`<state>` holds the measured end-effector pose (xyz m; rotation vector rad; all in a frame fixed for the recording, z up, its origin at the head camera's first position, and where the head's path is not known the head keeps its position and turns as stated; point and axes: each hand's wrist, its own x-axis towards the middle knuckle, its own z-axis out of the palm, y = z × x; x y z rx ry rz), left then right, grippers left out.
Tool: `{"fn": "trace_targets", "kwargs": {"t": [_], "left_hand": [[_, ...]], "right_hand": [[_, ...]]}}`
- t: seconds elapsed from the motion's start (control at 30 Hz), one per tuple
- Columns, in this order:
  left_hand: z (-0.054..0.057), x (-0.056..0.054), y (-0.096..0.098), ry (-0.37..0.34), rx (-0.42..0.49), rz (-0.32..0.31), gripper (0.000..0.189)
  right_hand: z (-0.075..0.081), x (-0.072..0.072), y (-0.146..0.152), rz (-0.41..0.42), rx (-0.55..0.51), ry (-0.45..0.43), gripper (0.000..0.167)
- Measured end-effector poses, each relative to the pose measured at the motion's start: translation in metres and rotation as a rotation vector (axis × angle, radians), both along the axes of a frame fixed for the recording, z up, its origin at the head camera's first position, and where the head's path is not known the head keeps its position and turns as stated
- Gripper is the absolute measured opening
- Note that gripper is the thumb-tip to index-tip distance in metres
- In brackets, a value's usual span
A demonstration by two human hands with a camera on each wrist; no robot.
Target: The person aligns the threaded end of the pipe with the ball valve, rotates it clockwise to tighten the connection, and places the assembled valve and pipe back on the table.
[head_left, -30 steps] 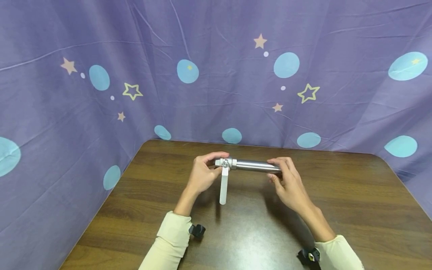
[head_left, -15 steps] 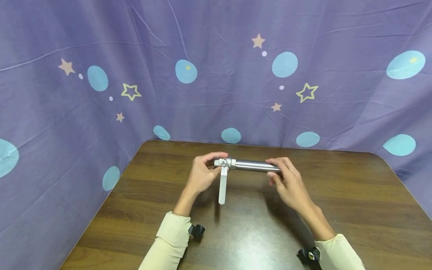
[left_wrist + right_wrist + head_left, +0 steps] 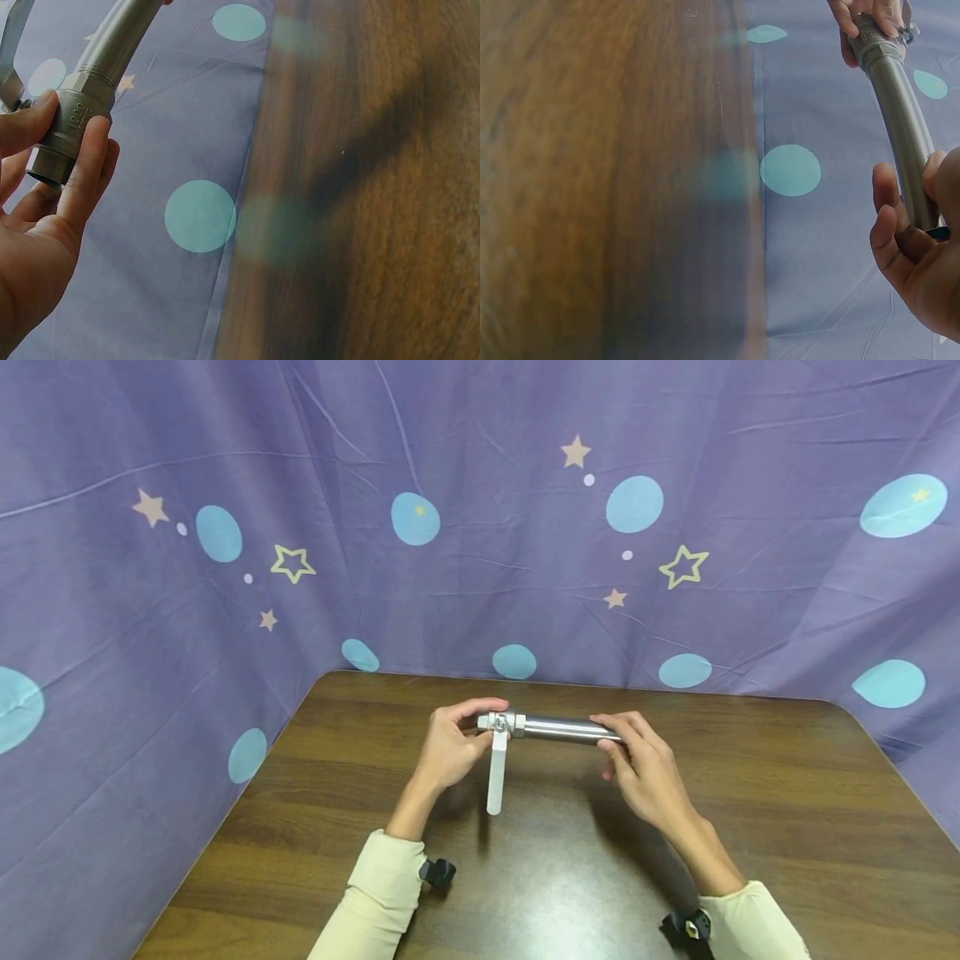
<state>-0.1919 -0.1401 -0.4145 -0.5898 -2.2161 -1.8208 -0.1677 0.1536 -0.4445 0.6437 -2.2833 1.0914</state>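
Observation:
A metal ball valve (image 3: pixel 510 722) is joined to a smooth steel pipe (image 3: pixel 558 728), the two held level above the table. The valve's flat, pale lever (image 3: pixel 497 777) points toward me, square to the pipe. My left hand (image 3: pixel 448 750) pinches the valve body between thumb and fingers; in the left wrist view, raised lettering shows on the valve (image 3: pixel 73 116) and its open end faces down past the palm. At the pipe's other end, my right hand (image 3: pixel 648 772) holds it with thumb and fingers. The right wrist view shows several fingers curled beside the pipe (image 3: pixel 901 112).
The brown wooden table (image 3: pixel 360 793) lies below, with shadows of the hands on it. Behind and to the left hangs a purple curtain (image 3: pixel 480 568) with stars and blue spots. A black wrist camera (image 3: pixel 438 874) sits at my left cuff, another (image 3: pixel 686 931) at the right.
The fingers and thumb of my right hand have shifted slightly on the pipe's end, a lower fingertip now showing beneath the thumb. My left hand, the valve and its lever stay nearly in place.

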Motion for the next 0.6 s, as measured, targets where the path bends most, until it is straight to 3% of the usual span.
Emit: {"fn": "trace_targets", "kwargs": {"t": [0.23,0.6], "left_hand": [[0.0004,0.0006,0.0005,0.002,-0.004,0.001,0.045],[-0.0005,-0.0008,0.0018,0.012,-0.003,0.005,0.045]], "right_hand": [[-0.0008,-0.0013,-0.0004,0.000,0.015,0.034,0.036],[-0.0001,0.0011,-0.0004,-0.002,-0.007,-0.095,0.054]]}}
